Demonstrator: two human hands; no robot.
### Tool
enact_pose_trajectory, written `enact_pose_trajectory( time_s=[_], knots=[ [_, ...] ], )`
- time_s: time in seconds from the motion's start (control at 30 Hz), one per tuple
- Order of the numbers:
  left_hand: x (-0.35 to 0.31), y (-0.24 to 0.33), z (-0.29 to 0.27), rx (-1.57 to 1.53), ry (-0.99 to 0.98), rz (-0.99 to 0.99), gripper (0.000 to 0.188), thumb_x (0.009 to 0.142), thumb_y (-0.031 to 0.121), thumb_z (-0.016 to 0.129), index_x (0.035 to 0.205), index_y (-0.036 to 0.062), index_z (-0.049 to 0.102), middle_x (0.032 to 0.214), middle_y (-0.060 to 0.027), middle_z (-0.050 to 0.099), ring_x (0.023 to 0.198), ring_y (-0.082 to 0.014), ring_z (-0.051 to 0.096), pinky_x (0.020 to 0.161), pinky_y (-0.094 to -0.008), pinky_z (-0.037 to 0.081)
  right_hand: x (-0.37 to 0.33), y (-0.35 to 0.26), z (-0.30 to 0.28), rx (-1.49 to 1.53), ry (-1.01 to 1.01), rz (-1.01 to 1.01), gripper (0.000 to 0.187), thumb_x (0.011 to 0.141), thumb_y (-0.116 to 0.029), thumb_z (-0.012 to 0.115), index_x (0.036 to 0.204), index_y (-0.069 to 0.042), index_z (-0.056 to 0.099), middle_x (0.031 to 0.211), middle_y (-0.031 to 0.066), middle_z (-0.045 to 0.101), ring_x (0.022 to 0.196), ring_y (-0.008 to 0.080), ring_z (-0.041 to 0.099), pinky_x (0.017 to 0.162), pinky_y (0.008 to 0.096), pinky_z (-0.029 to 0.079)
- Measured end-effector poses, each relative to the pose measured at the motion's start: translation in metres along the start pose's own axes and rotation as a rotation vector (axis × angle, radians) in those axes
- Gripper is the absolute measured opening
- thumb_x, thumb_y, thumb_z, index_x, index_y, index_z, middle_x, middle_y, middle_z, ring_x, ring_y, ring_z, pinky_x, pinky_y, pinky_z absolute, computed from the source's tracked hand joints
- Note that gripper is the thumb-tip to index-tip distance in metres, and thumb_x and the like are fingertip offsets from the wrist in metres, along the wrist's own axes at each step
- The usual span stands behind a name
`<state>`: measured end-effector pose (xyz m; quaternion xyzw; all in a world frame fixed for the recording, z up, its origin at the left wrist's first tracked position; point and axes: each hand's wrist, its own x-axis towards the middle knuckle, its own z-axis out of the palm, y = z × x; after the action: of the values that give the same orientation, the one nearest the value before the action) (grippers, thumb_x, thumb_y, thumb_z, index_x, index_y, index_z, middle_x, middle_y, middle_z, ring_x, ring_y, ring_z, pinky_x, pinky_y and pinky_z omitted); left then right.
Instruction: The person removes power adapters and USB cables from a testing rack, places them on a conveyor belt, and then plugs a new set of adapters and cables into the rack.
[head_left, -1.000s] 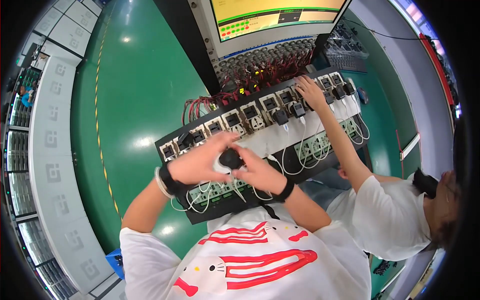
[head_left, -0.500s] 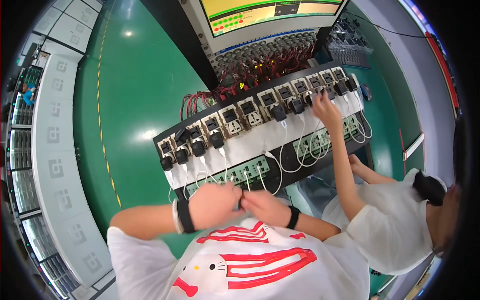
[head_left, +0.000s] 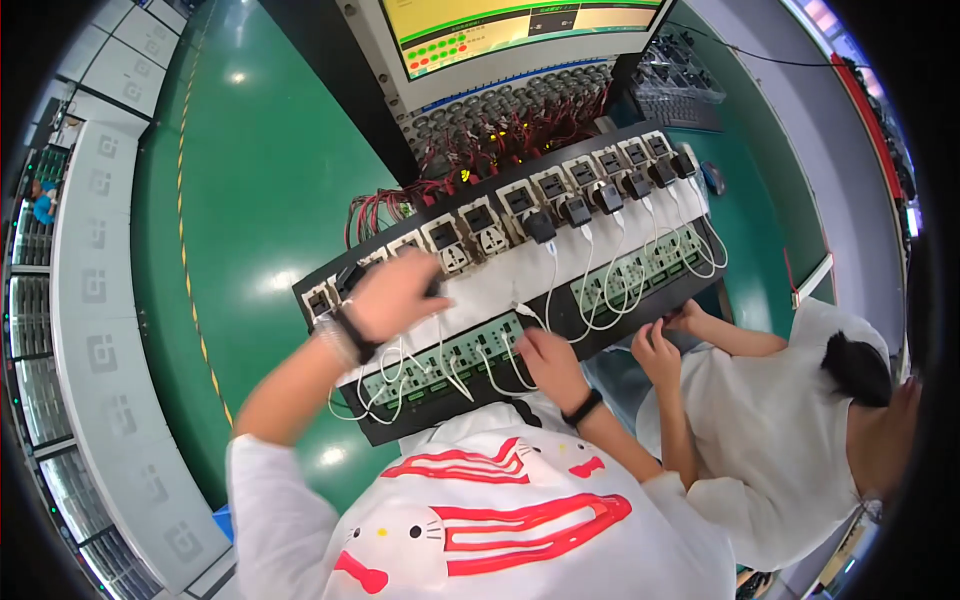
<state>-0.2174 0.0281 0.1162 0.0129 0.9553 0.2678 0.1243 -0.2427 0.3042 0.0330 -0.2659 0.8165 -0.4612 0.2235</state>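
My left hand point(head_left: 392, 298) reaches over the left part of a row of sockets, slightly blurred. Its thumb and fingers close around a black power adapter point(head_left: 434, 288), partly hidden by the hand. My right hand point(head_left: 552, 366) is lower, beside the right end of the near-left green circuit board point(head_left: 445, 362). Its fingers bend down and blur, so whether they grip anything is unclear. A white cable plug point(head_left: 524, 311) lies just above those fingers. White cables run into the board's ports. Two sockets in the middle, one a white socket point(head_left: 491, 241), have no adapter in them.
Black adapters point(head_left: 575, 210) with white cables fill the right sockets, above a second green board point(head_left: 640, 268). A co-worker's hands point(head_left: 660, 345) are near its front edge. Behind stand red wiring point(head_left: 375, 212) and a screen point(head_left: 520, 25). A white cabinet point(head_left: 95, 285) runs along the left.
My hands were together near my chest and have parted. The left went up to the socket row, the right to the board's end. The co-worker's raised hand came down from the sockets.
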Motion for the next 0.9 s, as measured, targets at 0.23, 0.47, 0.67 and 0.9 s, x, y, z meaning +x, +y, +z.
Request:
enact_pose_trajectory(
  time_s=[0.23, 0.47, 0.67, 0.9],
  knots=[
    [0.069, -0.027, 0.11, -0.25, 0.077, -0.027, 0.054, 0.08, 0.03, 0.061, 0.123, 0.0012, 0.048, 0.11, -0.0229, 0.051, 0.101, -0.0376, 0.052, 0.089, -0.0392, 0.043, 0.066, -0.006, 0.066, -0.523, -0.099, -0.292, 0.037, 0.079, -0.024, 0.06, 0.1, 0.005, 0.053, 0.098, 0.0232, 0.059, 0.092, 0.041, 0.054, 0.078, 0.0485, 0.043],
    [-0.009, -0.055, 0.016, -0.074, 0.158, -0.131, 0.038, 0.075, 0.012, 0.058, 0.112, 0.0026, 0.054, 0.107, -0.0185, 0.054, 0.096, -0.0361, 0.055, 0.084, -0.0404, 0.045, 0.106, -0.04, 0.127, -0.339, -0.181, 0.041, 0.061, 0.085, -0.02, 0.055, 0.13, 0.007, 0.025, 0.086, 0.0267, 0.06, 0.078, 0.0408, 0.061, 0.067, 0.0469, 0.05],
    [-0.059, -0.041, 0.019, -0.085, 0.022, 0.079, 0.072, 0.066, 0.004, 0.068, 0.132, 0.0064, 0.036, 0.128, -0.0184, 0.041, 0.114, -0.0365, 0.048, 0.095, -0.0395, 0.043, 0.072, -0.059, 0.096, -0.092, -0.109, -0.086, 0.029, 0.088, -0.007, 0.046, 0.114, 0.003, 0.038, 0.093, 0.0284, 0.058, 0.087, 0.0435, 0.058, 0.074, 0.049, 0.046],
    [-0.079, 0.025, 0.004, 0.172, 0.068, 0.128, 0.028, 0.069, 0.015, 0.067, 0.089, 0.0047, 0.05, 0.085, -0.0115, 0.051, 0.074, -0.0299, 0.059, 0.062, -0.0395, 0.049, 0.03, -0.078, 0.052, 0.174, -0.377, 0.072, 0.025, 0.091, -0.013, 0.049, 0.111, 0.001, 0.047, 0.085, 0.0192, 0.06, 0.08, 0.0341, 0.059, 0.07, 0.037, 0.046]
  ],
)
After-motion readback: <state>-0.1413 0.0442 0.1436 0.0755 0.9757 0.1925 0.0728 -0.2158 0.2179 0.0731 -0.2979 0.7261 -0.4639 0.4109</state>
